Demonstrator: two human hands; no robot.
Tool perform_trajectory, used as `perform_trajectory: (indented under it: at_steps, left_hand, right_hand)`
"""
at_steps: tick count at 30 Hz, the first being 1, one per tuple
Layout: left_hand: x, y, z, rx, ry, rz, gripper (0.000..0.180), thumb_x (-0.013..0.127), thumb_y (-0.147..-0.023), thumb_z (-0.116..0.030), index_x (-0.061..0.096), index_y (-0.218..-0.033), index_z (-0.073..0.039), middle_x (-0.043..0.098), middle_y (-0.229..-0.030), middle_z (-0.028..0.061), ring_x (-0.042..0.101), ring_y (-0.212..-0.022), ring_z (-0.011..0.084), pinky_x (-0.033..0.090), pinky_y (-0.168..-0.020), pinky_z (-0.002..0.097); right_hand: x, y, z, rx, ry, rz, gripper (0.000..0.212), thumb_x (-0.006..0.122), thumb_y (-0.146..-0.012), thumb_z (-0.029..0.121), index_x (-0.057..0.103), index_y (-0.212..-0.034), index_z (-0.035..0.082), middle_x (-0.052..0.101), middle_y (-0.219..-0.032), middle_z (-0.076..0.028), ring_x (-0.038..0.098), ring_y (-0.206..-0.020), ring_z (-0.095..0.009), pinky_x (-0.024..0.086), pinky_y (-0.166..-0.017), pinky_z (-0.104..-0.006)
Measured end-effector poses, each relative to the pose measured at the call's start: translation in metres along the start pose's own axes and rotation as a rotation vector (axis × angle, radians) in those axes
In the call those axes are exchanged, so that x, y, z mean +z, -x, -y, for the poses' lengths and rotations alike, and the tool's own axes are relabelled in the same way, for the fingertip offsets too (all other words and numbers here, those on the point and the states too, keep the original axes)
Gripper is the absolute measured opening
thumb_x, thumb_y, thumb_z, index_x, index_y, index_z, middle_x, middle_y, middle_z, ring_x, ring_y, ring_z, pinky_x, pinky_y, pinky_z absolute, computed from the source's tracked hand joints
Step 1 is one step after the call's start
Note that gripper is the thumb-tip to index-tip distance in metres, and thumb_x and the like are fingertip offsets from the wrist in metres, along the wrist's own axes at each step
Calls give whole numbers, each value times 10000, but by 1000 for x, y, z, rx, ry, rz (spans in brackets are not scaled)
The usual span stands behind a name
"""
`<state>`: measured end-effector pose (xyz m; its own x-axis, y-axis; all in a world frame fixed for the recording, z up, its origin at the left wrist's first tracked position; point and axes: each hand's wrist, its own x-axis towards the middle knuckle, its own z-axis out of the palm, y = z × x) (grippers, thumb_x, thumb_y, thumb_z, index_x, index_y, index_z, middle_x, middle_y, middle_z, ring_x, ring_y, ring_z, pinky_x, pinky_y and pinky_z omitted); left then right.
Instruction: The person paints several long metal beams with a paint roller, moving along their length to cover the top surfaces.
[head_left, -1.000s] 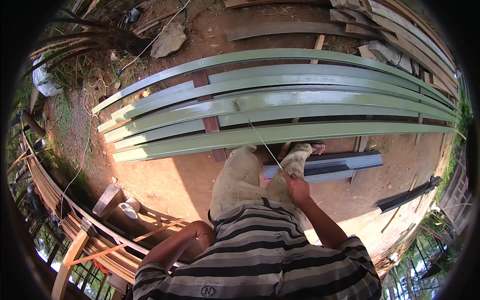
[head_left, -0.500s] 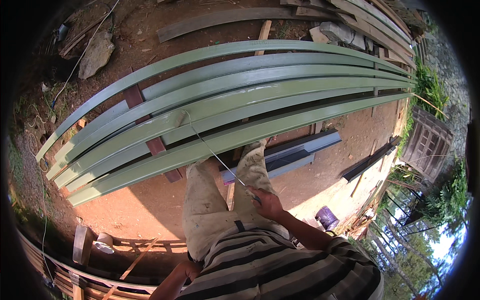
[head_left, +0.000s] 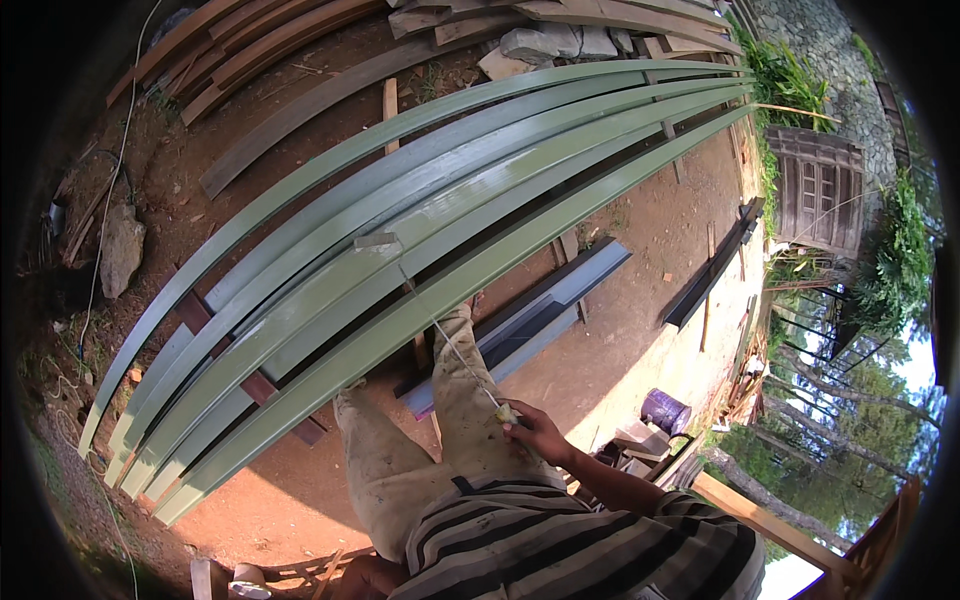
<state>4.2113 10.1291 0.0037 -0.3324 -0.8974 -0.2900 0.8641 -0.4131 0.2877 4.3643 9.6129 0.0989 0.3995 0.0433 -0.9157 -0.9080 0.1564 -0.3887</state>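
Observation:
My right hand is closed round the handle end of a long-rod paint roller. Its roller head rests on the top face of one of several long green beams, and wet-looking sheen shows along that beam. The beams lie side by side across the view in front of my legs, with dark gaps between them. Low at the bottom edge, by my hip, is my left hand; its fingers are hidden, and nothing shows in it.
Reddish-brown crosspieces support the beams. Grey-blue metal profiles lie on the dirt beyond my right leg, near a purple bucket. Stacked timber and stones are at the far side; a thin cable runs on the left.
The view has turned, so the beams slant more steeply. The roller head has shifted along the beam and turned, with the rod still in my right hand.

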Motion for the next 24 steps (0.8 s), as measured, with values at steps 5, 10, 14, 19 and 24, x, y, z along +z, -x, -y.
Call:
perform_trajectory:
  at_steps: [5,10,14,19,24]
  left_hand:
    - [-83,-67,-220,74,-122,-885,300,685,-977,-180,706,-1202,16,777,-1003,152,760,-912,272,599,-845,354]
    - [-181,-173,-161,-339,-759,-1428,745,684,-894,-333,413,-1558,-130,515,-1525,193,469,-1417,386,434,-1125,514]
    - [-183,-211,-201,-610,-777,-1303,706,677,-880,-354,475,-1520,-136,544,-1523,138,470,-1433,387,422,-1149,523]
    - [-207,-206,-170,-491,-603,-1396,639,669,-879,-323,536,-1481,-155,606,-1460,133,452,-1455,332,431,-1144,500]
    - [-208,-216,-176,-507,-663,-1374,583,647,-879,-303,570,-1421,-101,557,-1498,124,459,-1440,312,423,-1142,518]
  right_hand:
    - [-33,-12,-10,-170,-96,-431,511,581,-1050,126,423,-1536,129,567,-789,-32,524,-539,-110,454,-463,-285]
    - [-33,-99,7,-219,-451,-570,277,526,-1091,262,473,-1359,219,548,-769,-26,483,-502,-117,395,-433,-270]
    - [-35,-142,22,-189,-641,-594,141,529,-1090,276,493,-1218,227,534,-795,-7,441,-516,-101,344,-431,-253]
    - [-57,-178,44,-171,-551,-643,126,536,-1084,279,488,-1192,235,544,-811,-16,439,-522,-101,343,-431,-248]
    - [-128,-214,76,-190,-470,-704,122,559,-1079,311,491,-1130,224,537,-793,-15,451,-533,-98,348,-428,-241]
